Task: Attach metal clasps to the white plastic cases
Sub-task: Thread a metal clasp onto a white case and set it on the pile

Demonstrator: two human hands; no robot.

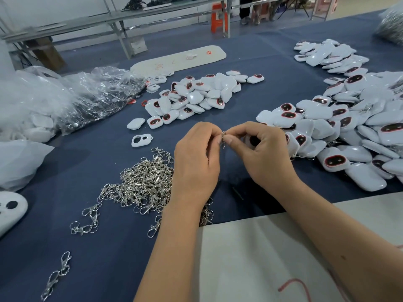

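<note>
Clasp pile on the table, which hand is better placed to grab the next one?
Probably the left hand. The clasp pile lies directly beside and under it, while the right hand sits nearer the white cases. Both hands now pinch one clasp.

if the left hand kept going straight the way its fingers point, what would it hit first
Probably the right hand: the left hand points up and right, its fingertips already meeting it around the metal clasp.
</note>
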